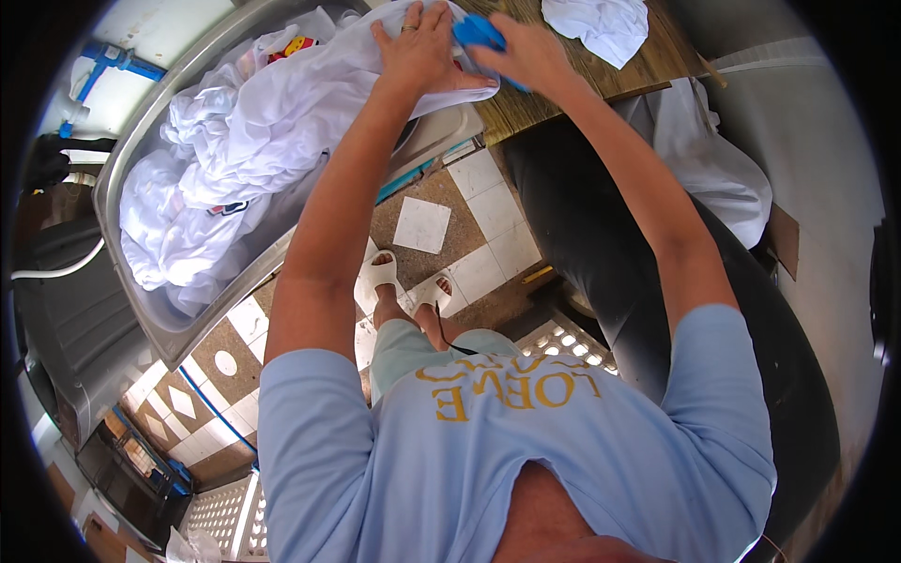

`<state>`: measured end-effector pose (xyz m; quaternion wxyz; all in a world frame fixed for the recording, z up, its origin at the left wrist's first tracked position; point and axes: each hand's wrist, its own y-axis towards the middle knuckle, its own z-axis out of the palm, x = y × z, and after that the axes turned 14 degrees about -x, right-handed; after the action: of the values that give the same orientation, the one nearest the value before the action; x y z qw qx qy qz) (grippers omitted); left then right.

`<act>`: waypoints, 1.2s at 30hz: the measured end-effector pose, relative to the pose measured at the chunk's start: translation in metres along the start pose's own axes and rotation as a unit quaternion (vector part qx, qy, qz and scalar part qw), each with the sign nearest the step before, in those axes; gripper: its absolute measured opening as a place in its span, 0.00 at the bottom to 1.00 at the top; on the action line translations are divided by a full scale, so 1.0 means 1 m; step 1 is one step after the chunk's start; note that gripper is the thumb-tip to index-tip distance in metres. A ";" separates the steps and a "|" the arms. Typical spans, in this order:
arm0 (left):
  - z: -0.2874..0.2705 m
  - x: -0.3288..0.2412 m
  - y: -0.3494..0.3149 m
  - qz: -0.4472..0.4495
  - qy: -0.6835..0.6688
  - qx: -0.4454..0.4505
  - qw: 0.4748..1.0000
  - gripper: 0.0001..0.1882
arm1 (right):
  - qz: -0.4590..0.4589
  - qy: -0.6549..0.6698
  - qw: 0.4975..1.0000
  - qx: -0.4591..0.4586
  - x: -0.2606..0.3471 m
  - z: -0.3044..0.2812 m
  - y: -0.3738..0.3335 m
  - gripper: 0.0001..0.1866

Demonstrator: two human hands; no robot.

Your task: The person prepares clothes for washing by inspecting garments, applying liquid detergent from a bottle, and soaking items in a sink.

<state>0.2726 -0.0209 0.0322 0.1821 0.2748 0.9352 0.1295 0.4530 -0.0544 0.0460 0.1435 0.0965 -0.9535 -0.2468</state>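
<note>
My left hand (419, 58) presses flat with spread fingers on a white garment (343, 70), near the sink's right end. In my right hand (527, 54) is a blue scrubbing brush (479, 31), gripped close beside the left hand at the cloth's right edge. Its bristles cannot be made out. From under my left hand the garment trails leftward into a heap of white laundry (202, 169). That heap lies in a metal sink (141, 310). A red and yellow print (293, 47) shows among the folds.
A wooden board (638, 80) adjoins the sink's right end, with a white cloth (601, 28) on it. Beneath hangs a white bag or cloth (713, 159). A large black rounded object (601, 225) stands at my right. Blue pipes (117, 58) run along the left wall.
</note>
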 end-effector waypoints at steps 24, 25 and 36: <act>0.033 -0.001 -0.002 0.016 -0.022 -0.105 0.994 0.66 | -0.066 -0.037 0.994 -0.080 -0.016 0.015 0.034 0.24; 0.031 -0.001 -0.002 0.016 -0.024 -0.101 0.994 0.66 | -0.047 -0.026 0.997 -0.052 -0.016 0.014 0.030 0.24; 0.030 0.000 -0.002 0.026 -0.006 -0.106 0.994 0.64 | -0.002 0.007 1.000 -0.008 -0.015 0.007 0.020 0.24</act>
<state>0.2838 -0.0183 0.0044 0.2128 0.2789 0.9076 0.2306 0.4624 -0.0301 0.0472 0.1508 0.0987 -0.9502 -0.2541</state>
